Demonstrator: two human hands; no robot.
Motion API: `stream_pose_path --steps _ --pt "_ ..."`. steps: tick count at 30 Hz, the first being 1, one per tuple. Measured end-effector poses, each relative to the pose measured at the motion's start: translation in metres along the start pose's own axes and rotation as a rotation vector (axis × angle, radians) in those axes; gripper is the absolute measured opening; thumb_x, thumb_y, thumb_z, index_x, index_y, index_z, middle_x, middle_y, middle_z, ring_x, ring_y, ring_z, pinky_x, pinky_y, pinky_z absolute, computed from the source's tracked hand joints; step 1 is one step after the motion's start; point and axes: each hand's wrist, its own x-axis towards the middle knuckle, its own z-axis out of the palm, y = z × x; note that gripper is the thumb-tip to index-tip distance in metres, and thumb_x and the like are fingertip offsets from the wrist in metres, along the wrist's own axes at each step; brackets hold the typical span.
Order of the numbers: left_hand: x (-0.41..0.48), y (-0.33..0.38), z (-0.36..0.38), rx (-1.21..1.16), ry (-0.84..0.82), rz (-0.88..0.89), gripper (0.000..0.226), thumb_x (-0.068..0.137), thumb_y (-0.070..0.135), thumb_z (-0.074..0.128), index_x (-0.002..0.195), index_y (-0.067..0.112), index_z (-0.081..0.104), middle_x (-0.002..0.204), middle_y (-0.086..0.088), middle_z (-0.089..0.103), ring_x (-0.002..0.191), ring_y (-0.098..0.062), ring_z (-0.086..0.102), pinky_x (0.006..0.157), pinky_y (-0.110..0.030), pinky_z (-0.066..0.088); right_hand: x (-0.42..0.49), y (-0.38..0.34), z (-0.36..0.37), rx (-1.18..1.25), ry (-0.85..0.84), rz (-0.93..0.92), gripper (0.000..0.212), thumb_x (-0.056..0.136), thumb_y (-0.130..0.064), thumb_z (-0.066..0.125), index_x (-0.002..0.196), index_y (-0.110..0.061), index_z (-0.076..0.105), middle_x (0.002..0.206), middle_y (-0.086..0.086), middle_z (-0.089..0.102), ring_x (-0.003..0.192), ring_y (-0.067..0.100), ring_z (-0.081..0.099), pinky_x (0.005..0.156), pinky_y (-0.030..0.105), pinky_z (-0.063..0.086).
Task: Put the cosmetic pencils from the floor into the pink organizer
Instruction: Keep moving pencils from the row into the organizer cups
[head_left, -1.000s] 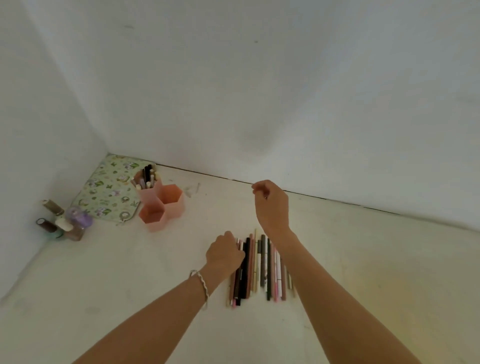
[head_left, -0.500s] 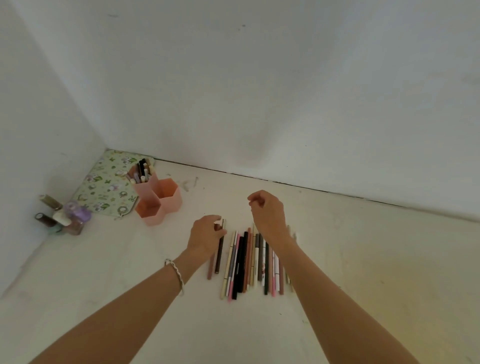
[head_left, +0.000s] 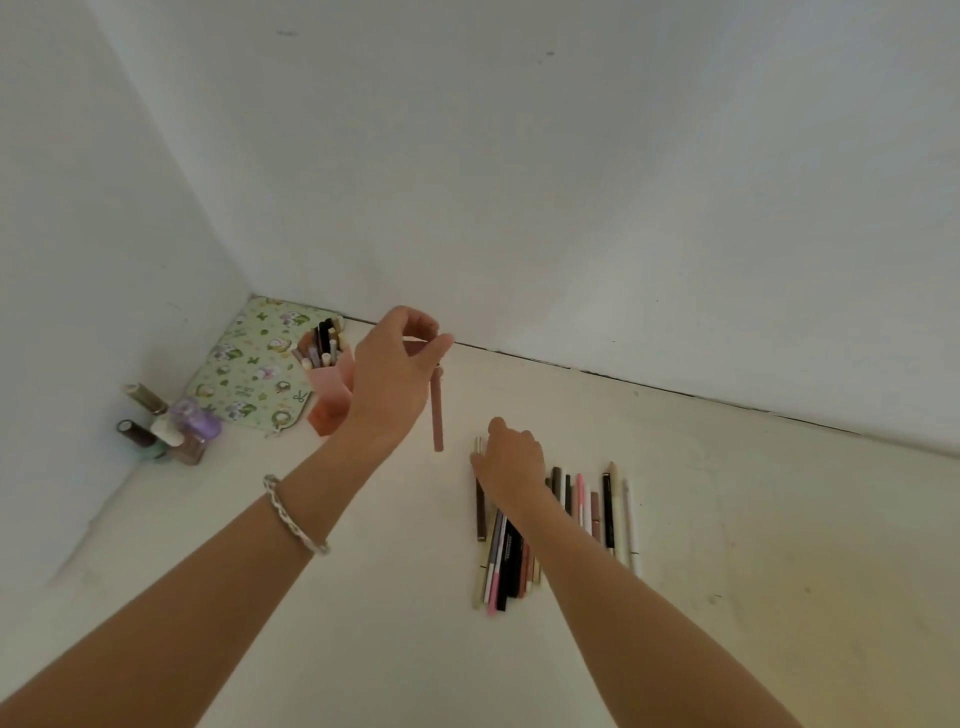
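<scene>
My left hand (head_left: 392, 374) is raised above the floor and pinches the top of a dusty-pink cosmetic pencil (head_left: 437, 413), which hangs straight down. The pink organizer (head_left: 332, 382) stands just left of that hand, partly hidden by it, with several pencils upright in its back cell. My right hand (head_left: 511, 460) rests fingers-down on the far end of the row of pencils (head_left: 582, 512) lying side by side on the floor, next to a dark brown pencil (head_left: 480, 506). Whether its fingers grip a pencil is hidden.
A green floral pouch (head_left: 249, 364) lies in the corner behind the organizer. Several nail polish bottles (head_left: 166, 426) stand against the left wall. White walls meet at the corner; the pale floor stretches right and toward me.
My left hand has lifted one pink pencil off the floor and carried it up toward the organizer. My right hand has dropped onto the far end of the pencil row.
</scene>
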Motion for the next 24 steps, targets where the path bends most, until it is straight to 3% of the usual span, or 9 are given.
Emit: stream_pose_path --steps 3,6,9,13,17,21,24 --pt "-0.004 0.005 -0.002 -0.041 0.017 0.041 0.008 0.090 0.011 0.068 0.096 0.013 0.063 0.083 0.001 0.061 0.076 -0.017 0.063 0.070 -0.043 0.061 0.001 -0.005 0.008 -0.039 0.024 -0.055 0.038 0.093 -0.008 0.046 0.130 -0.010 0.040 0.090 0.007 0.062 0.088 0.022 0.050 0.077 0.032 0.040" --pt "0.001 0.011 -0.018 -0.080 0.074 0.106 0.012 0.091 0.009 0.068 0.101 0.014 0.063 0.084 0.000 0.063 0.077 -0.020 0.065 0.072 -0.040 0.061 0.005 -0.013 -0.006 0.388 0.117 -0.011 0.046 0.089 -0.002 0.047 0.133 -0.012 0.038 0.074 0.007 0.060 0.071 0.023 0.057 0.061 0.036 0.050" --pt "0.023 0.018 -0.053 -0.132 0.291 0.212 0.017 0.090 0.011 0.067 0.105 0.017 0.062 0.088 0.002 0.065 0.079 -0.020 0.068 0.070 -0.034 0.061 0.016 -0.022 -0.036 0.632 0.398 -0.011 0.038 0.089 -0.006 0.049 0.125 -0.017 0.043 0.070 -0.001 0.053 0.058 0.011 0.050 0.052 0.024 0.038" --pt "0.057 0.012 -0.097 -0.108 0.548 0.301 0.014 0.088 0.013 0.064 0.101 0.018 0.059 0.094 -0.007 0.064 0.082 -0.027 0.068 0.072 -0.042 0.060 0.023 -0.041 -0.074 0.857 0.608 -0.090 0.033 0.091 -0.010 0.049 0.115 -0.029 0.041 0.075 -0.004 0.055 0.056 0.009 0.051 0.052 0.020 0.043" --pt "0.074 -0.020 -0.102 -0.017 0.533 0.271 0.013 0.090 0.013 0.063 0.102 0.016 0.059 0.099 -0.008 0.063 0.086 -0.023 0.066 0.082 -0.044 0.056 0.023 -0.066 -0.092 0.960 0.706 -0.193 0.031 0.093 -0.010 0.051 0.118 -0.027 0.043 0.077 -0.010 0.057 0.064 0.005 0.056 0.057 0.011 0.044" --pt "0.075 -0.060 -0.096 0.156 0.442 0.226 0.012 0.088 0.011 0.066 0.094 0.020 0.059 0.095 -0.003 0.065 0.081 -0.005 0.059 0.081 -0.020 0.049 0.022 -0.091 -0.094 0.984 0.706 -0.254 0.032 0.093 -0.012 0.052 0.117 -0.031 0.043 0.085 -0.015 0.058 0.075 0.004 0.059 0.064 0.009 0.044" --pt "0.067 -0.083 -0.099 0.301 0.337 0.166 0.008 0.092 0.021 0.062 0.095 0.015 0.066 0.098 0.001 0.068 0.094 -0.015 0.061 0.091 -0.031 0.047 0.020 -0.106 -0.092 0.979 0.694 -0.292 0.033 0.094 -0.013 0.053 0.120 -0.031 0.042 0.088 -0.017 0.058 0.079 0.004 0.060 0.066 0.008 0.045"
